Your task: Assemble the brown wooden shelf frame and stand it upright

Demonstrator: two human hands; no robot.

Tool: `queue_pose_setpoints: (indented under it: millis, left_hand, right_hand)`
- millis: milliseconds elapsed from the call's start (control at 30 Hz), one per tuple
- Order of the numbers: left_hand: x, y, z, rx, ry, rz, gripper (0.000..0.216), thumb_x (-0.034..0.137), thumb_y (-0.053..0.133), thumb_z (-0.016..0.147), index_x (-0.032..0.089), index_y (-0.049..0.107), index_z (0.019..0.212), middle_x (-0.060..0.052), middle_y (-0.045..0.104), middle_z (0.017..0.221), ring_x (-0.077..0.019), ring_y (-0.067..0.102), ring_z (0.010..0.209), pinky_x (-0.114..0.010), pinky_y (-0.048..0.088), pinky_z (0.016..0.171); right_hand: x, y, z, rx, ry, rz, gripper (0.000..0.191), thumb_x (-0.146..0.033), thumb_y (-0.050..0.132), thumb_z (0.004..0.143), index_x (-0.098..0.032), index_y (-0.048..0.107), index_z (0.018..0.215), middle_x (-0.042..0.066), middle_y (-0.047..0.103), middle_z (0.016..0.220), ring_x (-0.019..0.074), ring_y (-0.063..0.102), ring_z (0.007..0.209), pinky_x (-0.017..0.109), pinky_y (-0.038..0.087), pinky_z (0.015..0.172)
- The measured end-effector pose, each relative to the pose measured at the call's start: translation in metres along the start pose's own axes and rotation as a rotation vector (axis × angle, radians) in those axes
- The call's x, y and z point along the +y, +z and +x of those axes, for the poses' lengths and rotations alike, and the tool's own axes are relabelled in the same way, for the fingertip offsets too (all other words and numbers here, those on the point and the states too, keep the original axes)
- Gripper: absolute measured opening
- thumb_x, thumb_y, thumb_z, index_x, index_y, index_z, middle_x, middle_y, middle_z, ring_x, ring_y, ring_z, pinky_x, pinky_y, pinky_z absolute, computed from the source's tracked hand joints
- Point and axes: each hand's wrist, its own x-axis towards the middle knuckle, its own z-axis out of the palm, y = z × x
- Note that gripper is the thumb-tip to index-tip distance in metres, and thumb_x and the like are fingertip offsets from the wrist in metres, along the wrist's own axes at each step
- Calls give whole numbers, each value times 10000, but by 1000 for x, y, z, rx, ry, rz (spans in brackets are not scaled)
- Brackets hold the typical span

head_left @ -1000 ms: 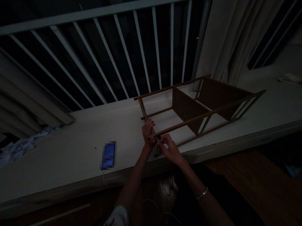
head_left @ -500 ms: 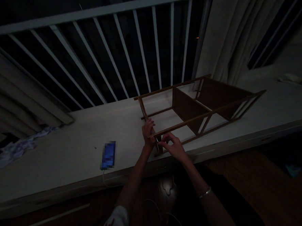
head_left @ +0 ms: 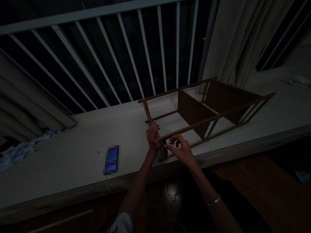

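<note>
A brown wooden shelf rack (head_left: 197, 125) lies on its side on the white window ledge, its dark shelf panels standing upright. My left hand (head_left: 152, 134) is closed around the rack's end bar, close to the near corner. Just right of it, my right hand (head_left: 180, 148) pinches a thin, shiny, bent metal rod that looks like a hex key (head_left: 167, 143). The key's far end meets the corner of the frame beside my left fingers. Whatever it sits in there is too dark and small to make out.
A phone (head_left: 111, 160) with a white cable lies on the ledge (head_left: 71, 160) to the left. White railings (head_left: 123, 44) stand behind, between curtains (head_left: 229, 36). Crumpled cloth (head_left: 21, 150) lies far left. Below the ledge is a dark wooden floor (head_left: 236, 174).
My right hand has shifted slightly right and turned, so more of the hex key shows between its fingers and the frame. My left hand and the rack stay in place.
</note>
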Motion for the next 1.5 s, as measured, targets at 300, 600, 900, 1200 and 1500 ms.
queue_pose_setpoints:
  millis: [300, 600, 900, 1200, 1500]
  left_hand:
    - [-1, 1, 0, -11, -15, 18, 740, 681, 36, 765, 186, 551, 960, -123, 600, 1067, -270, 494, 1160, -436, 370, 909]
    - [1, 0, 1, -11, -14, 24, 740, 674, 35, 771, 178, 550, 962, -128, 596, 1072, -268, 487, 1166, -443, 373, 919]
    - [2, 0, 2, -2, -10, 9, 736, 676, 44, 774, 181, 550, 976, -127, 589, 1081, -265, 486, 1168, -447, 378, 924]
    - [0, 2, 2, 13, 9, -11, 696, 660, 73, 782, 186, 542, 981, -125, 589, 1083, -270, 487, 1166, -444, 366, 919]
    - [2, 0, 3, -31, -40, 38, 777, 717, 31, 743, 191, 561, 958, -114, 603, 1064, -267, 495, 1162, -430, 366, 917]
  right_hand:
    - [-7, 2, -1, 55, -33, 75, 456, -342, 731, 646, -228, 440, 977, -15, 528, 811, 117, 498, 651, 238, 399, 549]
    - [-9, 9, -1, 53, -20, 240, 517, -260, 714, 657, -253, 379, 1050, -5, 502, 910, 102, 497, 661, 225, 394, 536]
    - [-23, 11, -2, 8, -15, 298, 574, -240, 655, 728, -249, 316, 1192, -17, 554, 813, 131, 546, 719, 268, 414, 651]
    - [-23, 12, -4, 22, -37, 240, 343, -228, 633, 746, -236, 469, 1047, -2, 583, 825, 136, 547, 726, 282, 425, 684]
    - [-23, 12, -4, -11, -91, 159, 205, -256, 584, 787, -236, 549, 989, 17, 606, 875, 150, 551, 740, 290, 430, 663]
